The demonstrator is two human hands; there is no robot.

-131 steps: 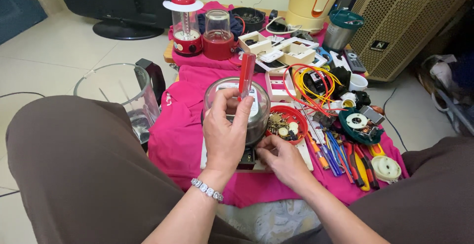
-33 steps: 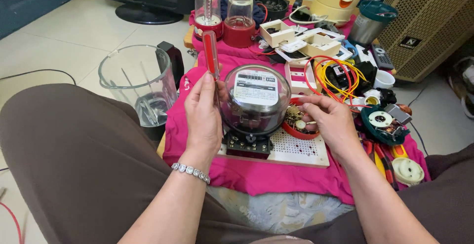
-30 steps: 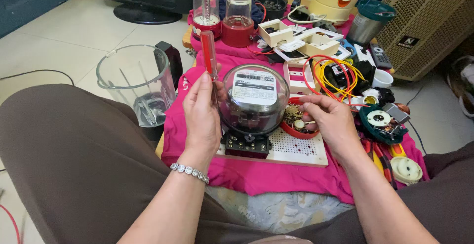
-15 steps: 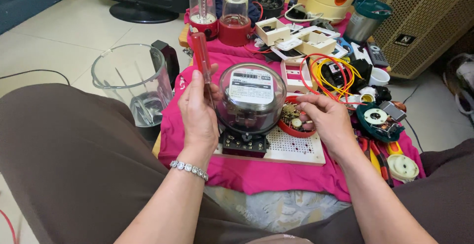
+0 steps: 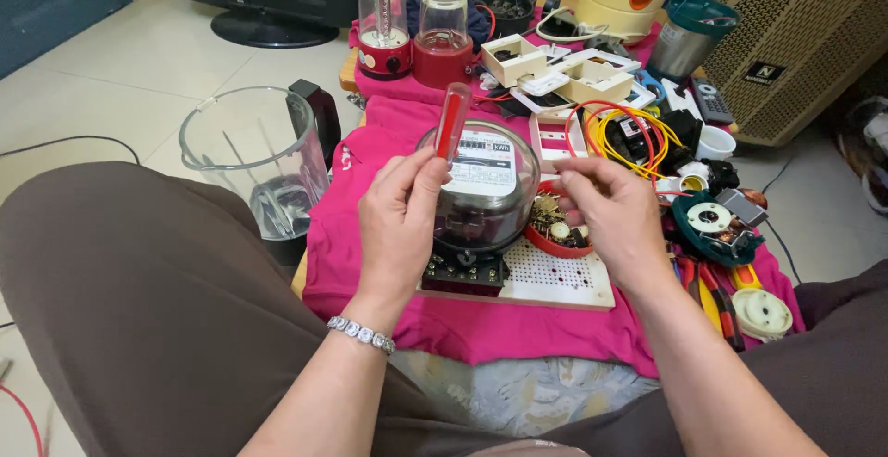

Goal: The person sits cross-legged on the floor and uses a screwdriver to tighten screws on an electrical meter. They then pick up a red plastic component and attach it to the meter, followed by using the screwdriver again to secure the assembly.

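The left hand (image 5: 398, 226) has its grip closed on a red screwdriver handle (image 5: 452, 122), held upright between thumb and fingers above the glass-domed electric meter (image 5: 486, 193); the tool's tip is hidden behind the hand. The right hand (image 5: 615, 221) pinches its fingertips together over the red dish of small parts (image 5: 555, 233) just right of the meter, though whether it grasps 1 piece I cannot tell. The meter stands on a white perforated board (image 5: 555, 277) near the front edge of the pink cloth (image 5: 370, 142). A clear blender jug (image 5: 248, 166) stands off the cloth's left edge. This looks like work on the meter's dome or mounting; the next move likely calls for bringing the tip to a fastener.
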